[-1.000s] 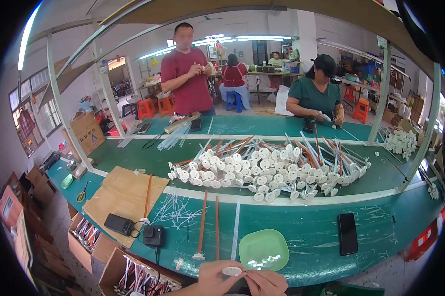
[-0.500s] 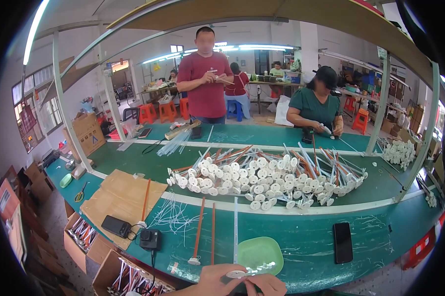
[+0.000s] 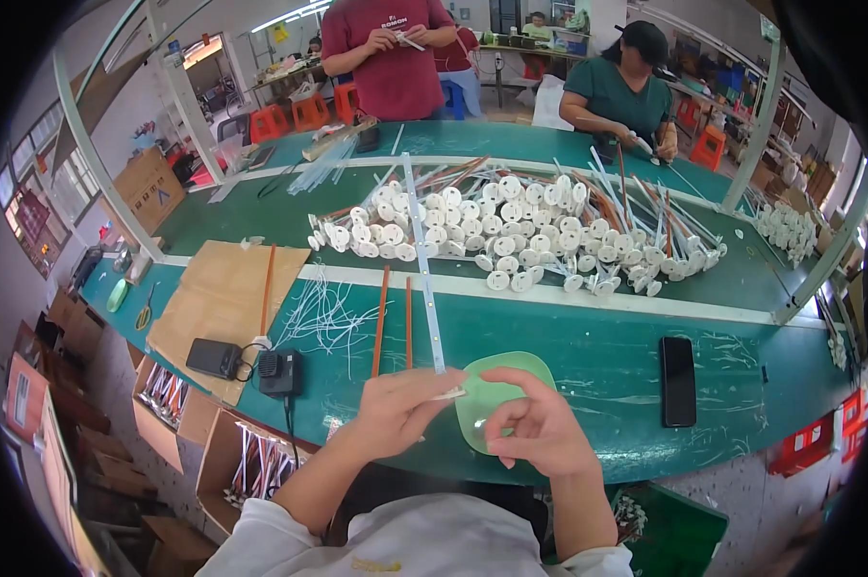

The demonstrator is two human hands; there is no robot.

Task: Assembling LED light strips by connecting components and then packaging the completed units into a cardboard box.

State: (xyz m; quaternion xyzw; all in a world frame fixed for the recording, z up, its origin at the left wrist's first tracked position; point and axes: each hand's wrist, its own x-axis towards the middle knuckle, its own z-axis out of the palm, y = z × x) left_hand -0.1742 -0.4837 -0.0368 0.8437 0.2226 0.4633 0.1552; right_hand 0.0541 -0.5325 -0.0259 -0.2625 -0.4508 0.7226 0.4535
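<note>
My left hand (image 3: pixel 405 411) is closed on a white disc (image 3: pixel 449 393), pinched edge-on at the fingertips. A long narrow white strip with small yellow dots (image 3: pixel 423 264) rises from those fingertips and crosses in front of the pile of disc-ended sticks. Whether strip and disc are joined is hidden by the fingers. My right hand (image 3: pixel 549 428) hovers over the right side of a light green bowl (image 3: pixel 535 363), thumb and forefinger apart, with nothing visible between them. Two brown strips (image 3: pixel 380 322) lie on the green table just beyond my left hand.
Many white disc-ended sticks (image 3: pixel 511 226) are heaped across the middle. A black phone (image 3: pixel 678 381) lies at right. To the left are thin white wires (image 3: pixel 328 313), a small black camera (image 3: pixel 280 372), cardboard (image 3: pixel 227 288) and scissors (image 3: pixel 146 308). Two people work opposite.
My view has tipped downward. My hands, together before, are now apart; the right has moved over the bowl. The dotted strip now slants further left and reaches across the pile.
</note>
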